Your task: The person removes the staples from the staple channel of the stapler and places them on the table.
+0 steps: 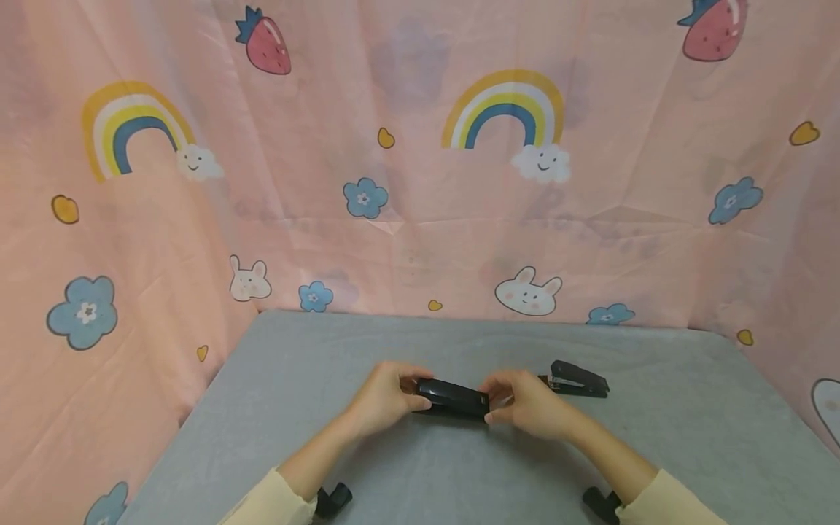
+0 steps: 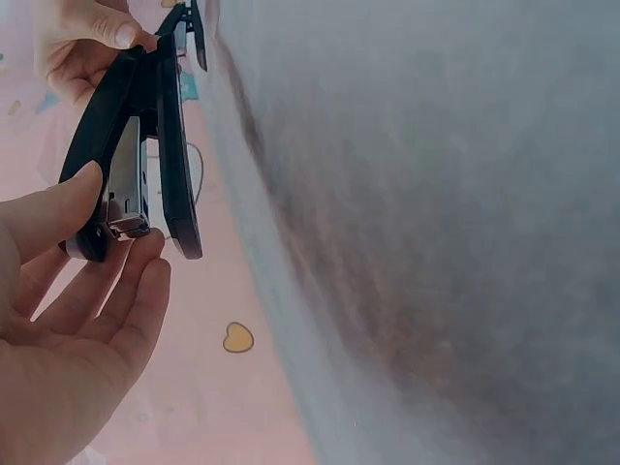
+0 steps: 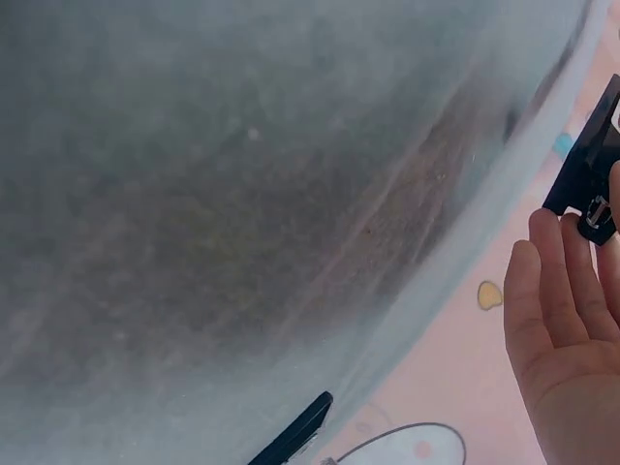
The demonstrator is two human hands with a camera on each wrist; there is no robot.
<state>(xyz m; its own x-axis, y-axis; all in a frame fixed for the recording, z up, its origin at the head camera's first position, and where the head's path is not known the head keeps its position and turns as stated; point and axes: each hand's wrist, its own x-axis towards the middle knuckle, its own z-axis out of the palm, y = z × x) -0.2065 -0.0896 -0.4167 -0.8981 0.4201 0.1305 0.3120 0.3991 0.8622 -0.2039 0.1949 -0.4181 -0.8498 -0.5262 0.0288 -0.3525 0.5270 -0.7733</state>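
Cream sleeves [image 1: 269, 503] reach in from the near edge, with a black strap mount [image 1: 333, 501] showing beside the left wrist and another at the right. Between the two hands, around the middle of the grey-covered table [image 1: 308, 350], is the held stapler [image 1: 456, 399], black and lying crosswise; in the left wrist view it appears lifted clear of the cloth, its upper arm and base spread apart at the left end.

To handle it well, both ends should stay evenly supported and the body level, so that it does not twist. Fingertips are best kept out of the gap between magazine and base, since a squeeze there could nip them; a light grip on the outer faces seems enough.

Left hand [image 1: 383, 397]: thumb and fingers are bent around the left end, the thumb on the upper arm, the fingers under the front of the metal magazine, spaced only as wide as that part. Right hand [image 1: 528, 403]: thumb and fingertips pinch the right, hinged end, the fingers fairly straight in the right wrist view; how firmly they press cannot be told.

Just beyond the right hand, to the far right, a second stapler [image 1: 577, 379] rests on the table, touched by neither hand as far as can be seen.
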